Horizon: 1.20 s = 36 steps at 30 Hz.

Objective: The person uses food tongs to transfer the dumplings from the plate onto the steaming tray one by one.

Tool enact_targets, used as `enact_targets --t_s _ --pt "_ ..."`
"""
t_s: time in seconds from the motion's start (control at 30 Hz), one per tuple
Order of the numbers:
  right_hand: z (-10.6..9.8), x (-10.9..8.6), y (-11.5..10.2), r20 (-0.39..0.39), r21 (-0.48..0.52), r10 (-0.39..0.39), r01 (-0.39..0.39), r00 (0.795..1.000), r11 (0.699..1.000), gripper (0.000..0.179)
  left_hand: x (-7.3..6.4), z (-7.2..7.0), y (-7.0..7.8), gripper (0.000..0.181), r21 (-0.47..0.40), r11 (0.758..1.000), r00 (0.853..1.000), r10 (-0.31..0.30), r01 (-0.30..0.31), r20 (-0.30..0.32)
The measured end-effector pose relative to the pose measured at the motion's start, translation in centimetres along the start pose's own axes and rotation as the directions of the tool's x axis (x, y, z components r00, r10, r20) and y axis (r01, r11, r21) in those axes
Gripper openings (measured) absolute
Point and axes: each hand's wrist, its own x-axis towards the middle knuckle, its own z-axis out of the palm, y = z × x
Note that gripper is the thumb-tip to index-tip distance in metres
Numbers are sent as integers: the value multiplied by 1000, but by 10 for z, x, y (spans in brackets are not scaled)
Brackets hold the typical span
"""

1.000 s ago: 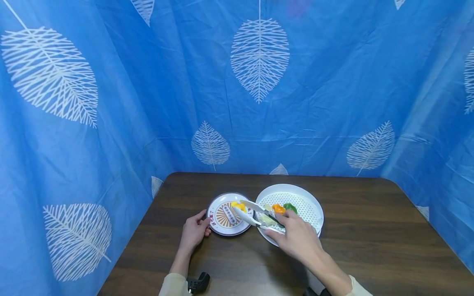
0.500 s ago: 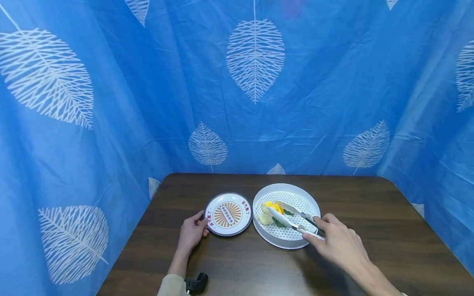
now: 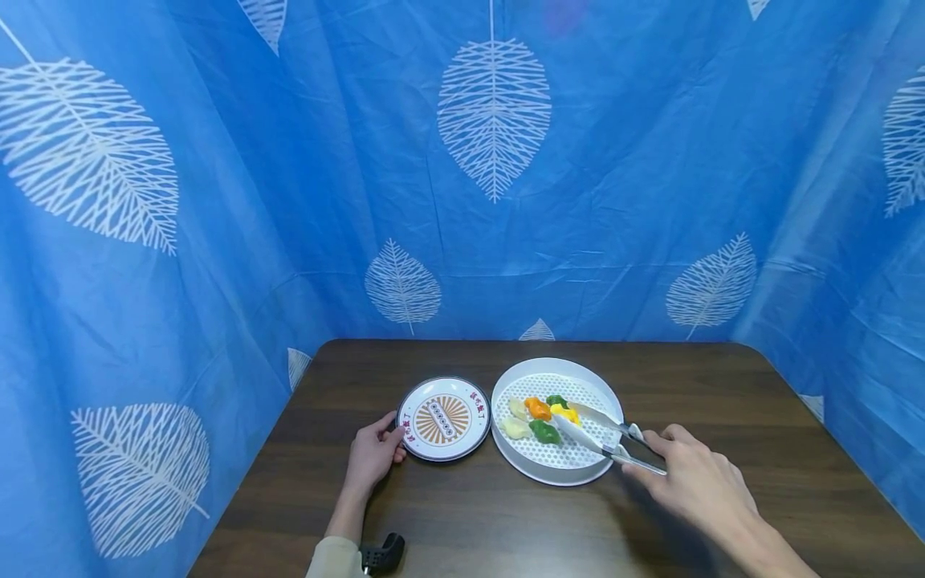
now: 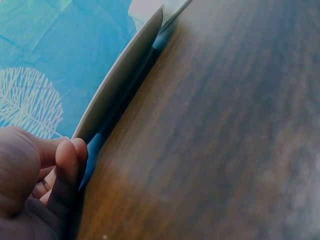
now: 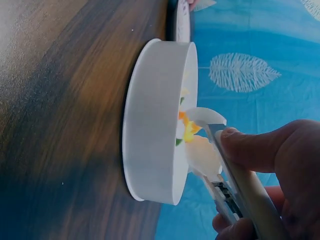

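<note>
My right hand (image 3: 701, 482) grips metal tongs (image 3: 614, 451) by their arms, thumb along one side in the right wrist view. The tong heads reach over the round white steamer tray (image 3: 555, 475) with a perforated floor. Between or beside them lies a yellow dumpling-shaped piece (image 3: 566, 413); whether they touch it I cannot tell. Orange (image 3: 537, 408), green (image 3: 545, 432) and pale (image 3: 515, 428) dumpling-shaped pieces lie on the tray's left half. My left hand (image 3: 372, 457) pinches the left rim of a white plate (image 3: 471, 440) printed with orange rays; no food is on it.
Plate and tray stand close side by side on a dark wooden table (image 3: 462, 522). Blue cloth (image 3: 614, 201) with white leaf prints hangs behind and beside the table. A black strap piece (image 3: 385, 554) sits by my left sleeve.
The tongs have carried the yellow piece from over the plate rightward to the tray, beside the other pieces. My right hand has moved right and lower. My left hand stays at the plate.
</note>
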Motion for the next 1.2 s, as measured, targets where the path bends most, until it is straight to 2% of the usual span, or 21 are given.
enact_targets --t_s 0.27,0.5,0.8,1.03,1.2 --pt "2 6 2 47 -47 -20 22 999 999 74 -1 0 0 49 3 1000 1000 7 -7 -3" --pt "5 12 4 95 -42 -4 8 995 999 74 -2 -1 0 50 2 1000 1000 11 -11 -9" --pt "3 10 4 112 -49 19 -13 994 999 85 -2 0 0 50 15 1000 1000 0 1 -12" --pt "-1 5 2 60 9 44 -45 997 999 93 -1 0 1 50 12 1000 1000 4 -4 -15" --pt "7 -1 -14 -5 70 3 -2 1000 998 82 -1 0 1 50 9 1000 1000 -10 10 -11"
